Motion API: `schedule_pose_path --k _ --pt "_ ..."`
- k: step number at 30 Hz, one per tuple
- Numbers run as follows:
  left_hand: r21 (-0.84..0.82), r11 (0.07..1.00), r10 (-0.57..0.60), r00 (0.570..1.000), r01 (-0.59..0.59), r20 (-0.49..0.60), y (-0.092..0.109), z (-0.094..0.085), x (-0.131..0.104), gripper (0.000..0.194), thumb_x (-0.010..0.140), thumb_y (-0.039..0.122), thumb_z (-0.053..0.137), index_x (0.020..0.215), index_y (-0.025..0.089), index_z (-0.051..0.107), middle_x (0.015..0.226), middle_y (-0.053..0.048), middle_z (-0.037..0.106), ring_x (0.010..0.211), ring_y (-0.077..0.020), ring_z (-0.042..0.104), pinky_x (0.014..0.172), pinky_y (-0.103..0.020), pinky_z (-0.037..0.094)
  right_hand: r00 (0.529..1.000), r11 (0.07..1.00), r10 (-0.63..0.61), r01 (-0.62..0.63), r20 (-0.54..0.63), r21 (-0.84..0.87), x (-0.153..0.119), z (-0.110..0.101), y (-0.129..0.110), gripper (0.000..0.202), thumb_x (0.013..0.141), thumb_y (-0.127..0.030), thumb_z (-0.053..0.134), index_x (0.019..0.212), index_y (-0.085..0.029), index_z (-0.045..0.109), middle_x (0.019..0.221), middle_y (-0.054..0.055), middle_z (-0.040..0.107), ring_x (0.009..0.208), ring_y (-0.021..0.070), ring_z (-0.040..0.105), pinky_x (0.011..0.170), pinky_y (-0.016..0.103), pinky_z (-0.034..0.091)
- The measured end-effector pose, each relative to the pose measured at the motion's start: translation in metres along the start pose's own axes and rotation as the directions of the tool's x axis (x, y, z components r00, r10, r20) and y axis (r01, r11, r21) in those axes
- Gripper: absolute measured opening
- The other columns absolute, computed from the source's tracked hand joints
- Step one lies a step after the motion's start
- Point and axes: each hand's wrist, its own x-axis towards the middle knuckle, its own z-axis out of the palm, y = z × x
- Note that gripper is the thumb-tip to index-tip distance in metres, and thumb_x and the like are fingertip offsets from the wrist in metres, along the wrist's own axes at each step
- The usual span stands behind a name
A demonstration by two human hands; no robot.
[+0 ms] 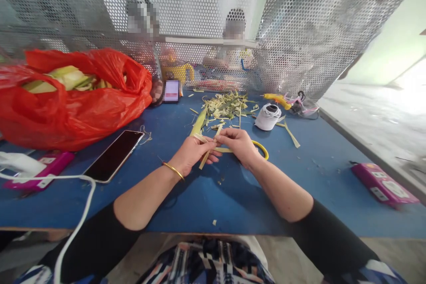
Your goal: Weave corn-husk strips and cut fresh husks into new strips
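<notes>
A perforated metal screen (199, 4) is standing beyond the fingers, and a blue worktop (199, 206) is spreading beneath them. Well to the left of the fingers, a red plastic bag (100, 117) is bulging open with pale green leaves showing inside. Nearer on that side, a dark phone (115, 155) is lying flat; well to the right of the fingers, a purple box (382, 182) is resting near the worktop's edge. Just beyond the fingers, a heap of scraps (229, 104) is spreading.

The left hand (196, 148) and the right hand (238, 144) are meeting over the worktop. The left fingers are clamping pale strips (204, 159) under the thumb, while the right thumb and forefinger are pinching them from the other side. The strips are crossing between the hands; whether they are separate pieces or one folded length, I cannot tell.

A broader green leaf (199, 123) is lying just past the left fingers. Beyond the right fingers, a white spool (266, 117) is standing, and a yellow ring (265, 150) is showing partly behind the right hand.

Judging by the scraps, much stripping and trimming is already done; the crossed strips are looking unfastened, so the shaping seems to be at an early stage.
</notes>
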Motion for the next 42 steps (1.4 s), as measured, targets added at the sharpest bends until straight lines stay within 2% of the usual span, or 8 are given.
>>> schedule_pose_path --k 10,18,24,27,30,33,37,42 --pt "-0.203 0.979 -0.042 0.997 0.029 -0.061 0.013 -0.001 0.001 0.029 0.084 0.045 0.073 0.088 0.016 0.073 0.082 -0.013 0.078 0.063 -0.0178 0.072 0.057 -0.024 0.055 0.990 0.984 -0.102 0.086 -0.097 -0.155 0.003 -0.010 -0.007 0.035 0.080 -0.052 0.062 0.074 -0.019 0.072 0.072 0.003 0.070 0.071 0.0174 0.060 0.068 0.030 0.046" --pt "-0.173 0.984 0.010 0.989 -0.036 -0.147 0.008 0.002 0.001 0.012 0.076 0.016 0.078 0.082 0.015 0.067 0.076 -0.008 0.076 0.060 -0.0151 0.070 0.062 -0.026 0.056 0.976 0.926 -0.175 0.118 -0.131 -0.357 -0.001 -0.008 -0.005 0.018 0.076 -0.035 0.063 0.064 -0.021 0.064 0.056 -0.003 0.058 0.057 0.0136 0.048 0.058 0.028 0.037" --pt "-0.279 0.955 0.078 0.994 -0.097 -0.077 0.009 -0.001 0.004 0.019 0.073 0.019 0.074 0.091 0.016 0.071 0.094 -0.011 0.079 0.092 -0.0230 0.074 0.083 -0.032 0.055 0.950 0.989 -0.101 0.064 -0.296 -0.133 0.006 -0.011 0.001 0.039 0.075 -0.057 0.067 0.092 -0.022 0.064 0.084 0.004 0.072 0.078 0.0198 0.066 0.073 0.033 0.050" --pt "-0.304 0.939 0.160 0.986 -0.164 -0.038 0.009 -0.002 0.004 0.032 0.067 0.013 0.065 0.099 0.017 0.071 0.105 -0.011 0.079 0.112 -0.0250 0.069 0.097 -0.034 0.048 0.983 0.999 0.006 -0.012 -0.184 -0.031 0.006 -0.010 0.001 0.048 0.070 -0.068 0.068 0.079 -0.021 0.063 0.076 0.004 0.070 0.071 0.0188 0.065 0.070 0.033 0.050" --pt "-0.289 0.937 0.204 0.979 -0.194 0.004 0.007 0.000 0.002 0.037 0.068 0.013 0.065 0.103 0.019 0.070 0.114 -0.008 0.077 0.122 -0.0233 0.063 0.102 -0.033 0.043 1.000 0.998 -0.012 0.012 -0.003 -0.056 0.001 -0.004 -0.001 0.045 0.071 -0.065 0.070 0.068 -0.020 0.063 0.065 0.002 0.066 0.064 0.0163 0.060 0.066 0.031 0.049" --pt "-0.304 0.936 0.206 0.976 -0.177 0.067 0.007 -0.001 0.001 0.027 0.078 0.031 0.071 0.103 0.021 0.071 0.116 -0.008 0.076 0.120 -0.0222 0.063 0.099 -0.031 0.044 0.997 0.994 -0.068 0.072 0.045 -0.083 -0.002 -0.001 -0.003 0.036 0.072 -0.056 0.070 0.065 -0.021 0.062 0.062 -0.001 0.064 0.059 0.0147 0.056 0.062 0.030 0.047" --pt "-0.373 0.925 0.112 0.990 -0.071 0.089 0.011 -0.005 0.001 0.041 0.080 0.058 0.069 0.091 0.019 0.072 0.101 -0.010 0.077 0.102 -0.0231 0.070 0.088 -0.032 0.051 0.991 0.961 -0.124 0.132 0.047 -0.242 -0.004 -0.006 -0.008 0.031 0.078 -0.047 0.063 0.060 -0.023 0.055 0.059 -0.001 0.060 0.059 0.0149 0.053 0.060 0.028 0.043" --pt "-0.235 0.972 -0.002 0.996 -0.019 -0.085 0.012 -0.002 0.002 0.018 0.072 0.027 0.083 0.085 0.018 0.074 0.082 -0.004 0.077 0.074 -0.0147 0.071 0.073 -0.025 0.053 0.971 0.792 -0.205 0.237 0.121 -0.562 -0.008 -0.010 -0.016 0.022 0.084 -0.033 0.056 0.065 -0.022 0.058 0.061 -0.001 0.059 0.059 0.0143 0.048 0.058 0.026 0.034"
